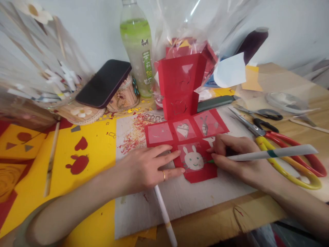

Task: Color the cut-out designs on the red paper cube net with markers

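My left hand (154,166) lies with its fingers spread on a red paper box cutout (203,175), its fingertips beside a white bunny face (194,160). The face has green eyes and a smile and sits in a clear window of the cutout. My right hand (238,157) grips a white marker (280,152) whose green tip touches or nearly touches the bunny's right cheek, near some whisker lines. Above, other clear windows hold a striped heart (182,130) and a small figure. A second white marker (164,212) lies under or beside my left hand.
Red-handled scissors (272,135) and yellow-handled ones lie at the right, by black-handled scissors (267,112). A green utility knife (218,102) is behind. A drink bottle (137,51) and leaning phone (104,84) stand at the back. Yellow paper (97,188) with red cutouts spreads left.
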`<action>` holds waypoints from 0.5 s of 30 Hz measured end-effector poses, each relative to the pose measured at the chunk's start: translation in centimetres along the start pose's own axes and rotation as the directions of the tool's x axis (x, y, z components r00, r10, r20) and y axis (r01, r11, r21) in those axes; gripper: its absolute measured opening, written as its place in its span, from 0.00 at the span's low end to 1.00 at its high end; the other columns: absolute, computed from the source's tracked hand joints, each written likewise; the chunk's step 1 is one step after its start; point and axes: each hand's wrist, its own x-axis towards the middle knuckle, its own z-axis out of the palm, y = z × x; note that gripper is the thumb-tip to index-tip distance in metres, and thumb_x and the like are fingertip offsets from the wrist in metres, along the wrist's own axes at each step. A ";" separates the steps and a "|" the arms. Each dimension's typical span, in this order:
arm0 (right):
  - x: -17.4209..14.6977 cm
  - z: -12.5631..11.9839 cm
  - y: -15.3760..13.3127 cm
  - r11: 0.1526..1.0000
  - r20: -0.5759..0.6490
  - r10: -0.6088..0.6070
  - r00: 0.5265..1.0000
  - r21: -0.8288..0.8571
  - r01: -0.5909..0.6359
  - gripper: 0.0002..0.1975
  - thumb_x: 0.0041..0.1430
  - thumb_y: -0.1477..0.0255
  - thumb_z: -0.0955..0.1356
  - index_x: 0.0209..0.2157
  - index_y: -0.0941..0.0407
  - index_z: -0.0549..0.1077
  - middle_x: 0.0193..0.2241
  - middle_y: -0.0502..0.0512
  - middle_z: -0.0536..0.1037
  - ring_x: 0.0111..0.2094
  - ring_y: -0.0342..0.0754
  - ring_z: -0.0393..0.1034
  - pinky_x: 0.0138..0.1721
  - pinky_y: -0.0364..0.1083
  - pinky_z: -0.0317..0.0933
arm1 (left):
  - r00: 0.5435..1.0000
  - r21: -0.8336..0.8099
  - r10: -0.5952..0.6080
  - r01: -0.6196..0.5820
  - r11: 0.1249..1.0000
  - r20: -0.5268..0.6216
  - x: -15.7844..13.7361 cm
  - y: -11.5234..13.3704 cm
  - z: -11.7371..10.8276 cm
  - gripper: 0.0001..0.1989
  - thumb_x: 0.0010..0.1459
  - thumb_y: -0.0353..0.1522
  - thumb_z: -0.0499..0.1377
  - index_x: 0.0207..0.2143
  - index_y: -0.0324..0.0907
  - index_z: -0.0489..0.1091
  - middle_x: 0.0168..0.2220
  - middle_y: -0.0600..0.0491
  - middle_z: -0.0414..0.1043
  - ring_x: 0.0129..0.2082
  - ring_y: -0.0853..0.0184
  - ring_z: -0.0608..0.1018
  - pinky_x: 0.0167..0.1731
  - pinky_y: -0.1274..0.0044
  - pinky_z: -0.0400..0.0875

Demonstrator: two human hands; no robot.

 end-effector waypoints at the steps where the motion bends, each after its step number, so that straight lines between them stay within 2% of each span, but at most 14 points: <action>1: 0.0 0.0 0.0 1.000 -0.005 -0.004 1.000 0.003 0.004 0.13 0.47 0.77 0.63 0.17 0.54 0.53 0.14 0.45 0.58 0.17 0.40 0.52 0.17 0.40 0.47 | 1.000 0.002 0.001 -0.001 1.000 0.000 0.0 0.0 0.0 0.17 0.63 0.28 0.46 0.50 0.52 0.64 0.53 0.52 0.65 0.50 0.59 0.68 0.31 0.73 0.73; 12: 0.0 0.1 0.0 0.999 0.021 0.010 1.000 0.033 -0.011 0.13 0.48 0.76 0.64 0.17 0.54 0.54 0.15 0.45 0.59 0.18 0.40 0.52 0.17 0.41 0.48 | 1.000 0.010 0.007 -0.007 1.000 -0.010 -0.1 0.0 0.1 0.17 0.63 0.28 0.46 0.50 0.52 0.64 0.53 0.51 0.65 0.50 0.58 0.69 0.32 0.71 0.73; 15: 0.1 0.0 0.3 0.997 -0.012 0.000 1.000 0.075 0.001 0.14 0.49 0.76 0.65 0.17 0.54 0.54 0.15 0.45 0.58 0.18 0.40 0.51 0.18 0.42 0.47 | 1.000 0.009 0.010 -0.010 1.000 0.001 0.0 0.0 0.0 0.17 0.63 0.28 0.45 0.50 0.52 0.64 0.53 0.51 0.66 0.50 0.58 0.69 0.31 0.71 0.73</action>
